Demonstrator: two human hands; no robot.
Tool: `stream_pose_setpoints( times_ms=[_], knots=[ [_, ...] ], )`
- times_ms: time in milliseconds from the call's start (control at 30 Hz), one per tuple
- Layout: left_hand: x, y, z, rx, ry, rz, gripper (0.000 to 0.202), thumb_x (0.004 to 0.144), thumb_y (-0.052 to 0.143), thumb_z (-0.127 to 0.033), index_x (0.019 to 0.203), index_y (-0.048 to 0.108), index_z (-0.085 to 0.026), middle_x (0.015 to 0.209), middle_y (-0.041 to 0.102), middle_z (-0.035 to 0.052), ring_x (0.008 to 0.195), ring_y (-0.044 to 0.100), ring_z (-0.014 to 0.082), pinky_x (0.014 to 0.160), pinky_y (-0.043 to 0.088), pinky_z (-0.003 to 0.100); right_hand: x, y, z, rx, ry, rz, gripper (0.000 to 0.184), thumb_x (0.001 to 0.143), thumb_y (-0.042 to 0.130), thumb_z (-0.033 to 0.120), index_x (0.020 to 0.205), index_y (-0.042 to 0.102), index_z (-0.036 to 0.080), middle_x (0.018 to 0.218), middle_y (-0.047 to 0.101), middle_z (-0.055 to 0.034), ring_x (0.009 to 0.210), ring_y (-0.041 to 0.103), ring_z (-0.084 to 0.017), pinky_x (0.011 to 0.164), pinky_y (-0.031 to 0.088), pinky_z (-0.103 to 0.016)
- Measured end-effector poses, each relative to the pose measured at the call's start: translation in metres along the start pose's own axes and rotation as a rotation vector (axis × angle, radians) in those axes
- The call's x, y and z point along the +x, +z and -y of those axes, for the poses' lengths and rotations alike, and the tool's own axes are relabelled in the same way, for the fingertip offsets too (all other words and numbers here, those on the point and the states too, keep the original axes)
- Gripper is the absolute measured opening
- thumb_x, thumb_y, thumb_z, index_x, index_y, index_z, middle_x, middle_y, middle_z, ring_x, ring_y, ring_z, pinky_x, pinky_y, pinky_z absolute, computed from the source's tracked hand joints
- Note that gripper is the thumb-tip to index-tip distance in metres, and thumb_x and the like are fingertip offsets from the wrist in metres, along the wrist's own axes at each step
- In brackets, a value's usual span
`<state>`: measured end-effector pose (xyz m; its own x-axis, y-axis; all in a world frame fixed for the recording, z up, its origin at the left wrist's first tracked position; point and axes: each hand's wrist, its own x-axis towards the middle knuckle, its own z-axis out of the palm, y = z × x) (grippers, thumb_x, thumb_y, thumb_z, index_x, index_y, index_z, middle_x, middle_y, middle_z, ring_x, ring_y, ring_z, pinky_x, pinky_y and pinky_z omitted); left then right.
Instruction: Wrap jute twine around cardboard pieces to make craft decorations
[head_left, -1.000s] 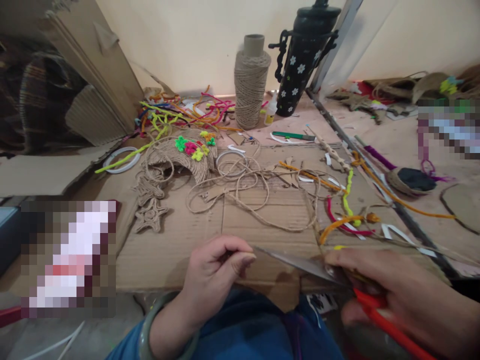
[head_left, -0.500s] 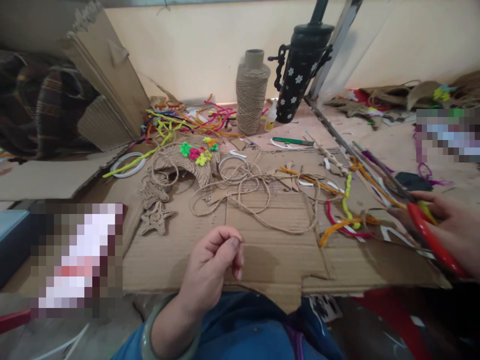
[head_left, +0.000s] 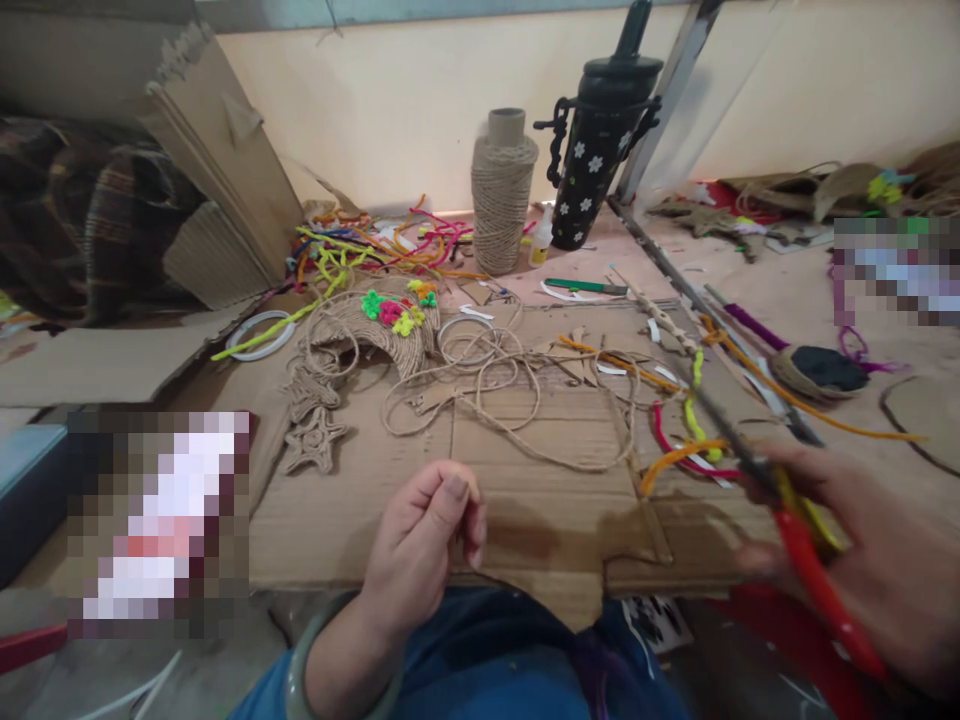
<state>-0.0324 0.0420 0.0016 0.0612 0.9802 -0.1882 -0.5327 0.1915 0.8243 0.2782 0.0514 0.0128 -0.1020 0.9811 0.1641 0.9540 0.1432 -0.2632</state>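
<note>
My right hand point(head_left: 892, 560) holds a pair of scissors point(head_left: 814, 590) with red and yellow handles, blades pointing up and left over the cardboard's right side. My left hand point(head_left: 420, 545) is closed over the front of the cardboard sheet point(head_left: 525, 520), thumb pressed on curled fingers; whatever it pinches, if anything, is hidden. Beyond it loops a loose jute cord point(head_left: 517, 430). At left lies a cord-wrapped curved piece point(head_left: 360, 325) bearing bright small flowers point(head_left: 390, 312), with a cord star point(head_left: 315, 442) below it. Orange fuzzy wire point(head_left: 675, 465) lies near the scissors' blades.
A jute spool point(head_left: 501, 200), a small glue bottle point(head_left: 540, 240) and a black flowered tumbler point(head_left: 600, 150) stand at the back. A green cutter point(head_left: 585, 286) lies before them. Tangled colourful wires point(head_left: 337, 250) and a cardboard box point(head_left: 232, 170) sit at left.
My right hand has moved left and toward me with the scissors, lifting them off the things at right; a round dark-topped piece there now shows. My left hand has barely moved.
</note>
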Motion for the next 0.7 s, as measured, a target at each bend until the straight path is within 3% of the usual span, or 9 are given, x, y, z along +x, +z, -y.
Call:
stream_pose_setpoints(
  times_ms=[100, 167, 400, 700],
  knots=[
    [-0.002, -0.004, 0.003, 0.036, 0.009, 0.009, 0.032, 0.079, 0.066, -0.044, 0.066, 0.06, -0.016, 0.052, 0.058, -0.0033, 0.042, 0.051, 0.0053, 0.037, 0.039, 0.012, 0.003, -0.001, 0.048, 0.084, -0.401, 0.013, 0.041, 0.073, 0.061, 0.033, 0.111, 0.046, 0.024, 0.086, 0.062, -0.0047, 0.07, 0.063, -0.021, 0.06, 0.052, -0.031],
    [-0.003, -0.006, 0.003, 0.056, 0.009, 0.016, 0.033, 0.08, 0.065, -0.045, 0.066, 0.061, -0.016, 0.054, 0.059, -0.003, 0.043, 0.052, 0.0053, 0.039, 0.04, 0.012, 0.005, 0.001, 0.068, 0.118, -0.54, 0.059, 0.048, 0.069, 0.069, 0.035, 0.109, 0.046, 0.022, 0.084, 0.061, -0.0041, 0.07, 0.063, -0.021, 0.061, 0.053, -0.031],
    [-0.002, -0.006, 0.004, 0.069, -0.005, 0.021, 0.034, 0.076, 0.067, -0.049, 0.068, 0.063, -0.016, 0.049, 0.058, -0.0042, 0.041, 0.052, 0.0044, 0.04, 0.041, 0.011, 0.004, 0.01, 0.099, 0.227, -0.545, 0.121, 0.048, 0.067, 0.075, 0.029, 0.106, 0.048, 0.022, 0.093, 0.065, -0.0058, 0.081, 0.066, -0.021, 0.065, 0.054, -0.028],
    [-0.003, -0.007, 0.002, 0.116, -0.02, 0.018, 0.039, 0.077, 0.065, -0.052, 0.066, 0.061, -0.015, 0.051, 0.058, -0.0028, 0.043, 0.052, 0.0056, 0.042, 0.04, 0.014, 0.003, 0.019, 0.106, 0.265, -0.525, 0.153, 0.056, 0.063, 0.081, 0.035, 0.107, 0.047, 0.022, 0.09, 0.062, -0.0037, 0.075, 0.063, -0.02, 0.062, 0.053, -0.031]
  ],
)
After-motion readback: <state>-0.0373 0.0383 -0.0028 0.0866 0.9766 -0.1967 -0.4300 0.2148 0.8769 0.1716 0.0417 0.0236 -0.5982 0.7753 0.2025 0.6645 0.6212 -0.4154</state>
